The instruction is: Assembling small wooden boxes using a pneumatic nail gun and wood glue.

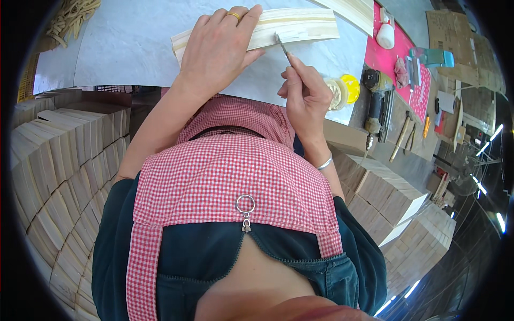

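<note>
A pale wooden board [316, 22] with lengthwise grain lines lies across the white marbled tabletop [128, 48]. My left hand [217, 51] grips its left part, fingers over the top and thumb along the near side. Between the thumb and fingers of my right hand [306, 88] is a small narrow spatula [284, 48], its tip touching the board. White paste [294, 36] is smeared on the wood beside that tip. Just right of my right hand stands an open tub of cream-coloured paste [335, 95], next to a yellow lid [350, 88].
More pale boards [353, 12] lie at the table's far right. Rubber bands [72, 18] are heaped at the far left. A white bottle [385, 36], a power drill [373, 109] and a hammer [400, 136] lie to the right. Stacked wood blocks [59, 155] rise at my left; others [388, 187] at my right.
</note>
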Available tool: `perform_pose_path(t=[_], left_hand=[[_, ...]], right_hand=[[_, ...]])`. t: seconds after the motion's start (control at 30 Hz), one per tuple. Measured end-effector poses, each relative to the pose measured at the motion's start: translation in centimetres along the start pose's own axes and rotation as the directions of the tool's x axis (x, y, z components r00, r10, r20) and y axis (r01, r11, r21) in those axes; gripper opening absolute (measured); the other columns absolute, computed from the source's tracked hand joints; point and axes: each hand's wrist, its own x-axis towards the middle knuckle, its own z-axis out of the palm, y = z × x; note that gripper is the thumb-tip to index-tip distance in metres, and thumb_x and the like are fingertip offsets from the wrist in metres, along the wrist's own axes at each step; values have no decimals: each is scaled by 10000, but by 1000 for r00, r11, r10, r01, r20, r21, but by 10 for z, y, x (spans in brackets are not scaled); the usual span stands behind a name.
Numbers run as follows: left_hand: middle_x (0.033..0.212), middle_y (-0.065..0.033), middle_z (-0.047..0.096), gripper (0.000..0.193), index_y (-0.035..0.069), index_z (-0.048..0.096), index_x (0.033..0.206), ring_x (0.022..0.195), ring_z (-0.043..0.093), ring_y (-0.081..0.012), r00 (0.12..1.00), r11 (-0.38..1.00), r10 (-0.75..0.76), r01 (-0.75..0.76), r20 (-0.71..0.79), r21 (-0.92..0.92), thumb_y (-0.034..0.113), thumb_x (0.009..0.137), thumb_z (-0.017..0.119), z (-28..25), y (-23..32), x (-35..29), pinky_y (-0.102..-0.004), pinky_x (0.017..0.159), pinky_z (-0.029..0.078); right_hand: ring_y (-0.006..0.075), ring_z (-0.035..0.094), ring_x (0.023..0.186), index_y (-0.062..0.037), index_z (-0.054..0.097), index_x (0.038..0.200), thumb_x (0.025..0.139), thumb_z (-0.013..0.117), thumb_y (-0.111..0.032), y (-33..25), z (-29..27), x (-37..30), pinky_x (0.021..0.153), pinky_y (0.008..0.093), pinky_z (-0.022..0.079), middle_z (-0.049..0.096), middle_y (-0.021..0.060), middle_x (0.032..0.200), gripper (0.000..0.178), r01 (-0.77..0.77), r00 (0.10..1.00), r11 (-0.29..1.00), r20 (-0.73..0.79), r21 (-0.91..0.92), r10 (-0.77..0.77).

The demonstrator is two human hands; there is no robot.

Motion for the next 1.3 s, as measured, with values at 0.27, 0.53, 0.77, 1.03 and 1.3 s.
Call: perform_pose_path(t=[0.27, 0.53, 0.77, 1.03, 1.3], left_hand=[[1280, -80, 644, 711, 98, 547, 1454, 1082, 616, -223, 997, 999, -36, 36, 66, 1, 376, 854, 809, -14, 9, 4, -349, 943, 459], [1292, -84, 644, 717, 99, 542, 1459, 1084, 617, -225, 1000, 1000, 4, -4, -21, 19, 378, 854, 808, 9, -4, -3, -352, 943, 460], [1305, -92, 643, 728, 106, 535, 1468, 1087, 616, -229, 1000, 999, 2, -3, -18, -51, 377, 851, 811, 5, -3, -1, -354, 943, 458], [1305, -96, 643, 730, 113, 533, 1474, 1089, 616, -230, 995, 993, -77, 82, 56, -86, 374, 852, 812, -18, 13, 4, -356, 943, 457], [1311, -95, 643, 729, 112, 537, 1472, 1087, 615, -230, 996, 993, -74, 78, 55, -90, 368, 850, 817, -16, 12, 4, -354, 945, 457]], right_hand=[[107, 584, 544, -8, 731, 1228, 945, 625, 80, 8, -10, 15, 499, 215, 485, 682, 72, 805, 315, -123, 955, 973, -243, 196, 170], [102, 610, 581, 3, 696, 1281, 1023, 581, 1, 2, -3, 6, 510, 201, 490, 716, 104, 875, 282, -28, 998, 999, -51, -45, 26], [108, 607, 572, 10, 693, 1272, 1030, 574, -6, -10, 3, -4, 510, 204, 498, 719, 114, 870, 271, -254, 967, 917, 82, 306, 241], [90, 603, 544, 10, 710, 1249, 1009, 590, 9, 3, -12, 13, 476, 203, 473, 718, 85, 815, 268, -155, 944, 946, -238, 285, 226], [102, 608, 540, 4, 696, 1266, 1023, 578, 2, 6, -6, 15, 482, 202, 491, 725, 93, 839, 271, -79, 987, 997, -141, -24, 75]])
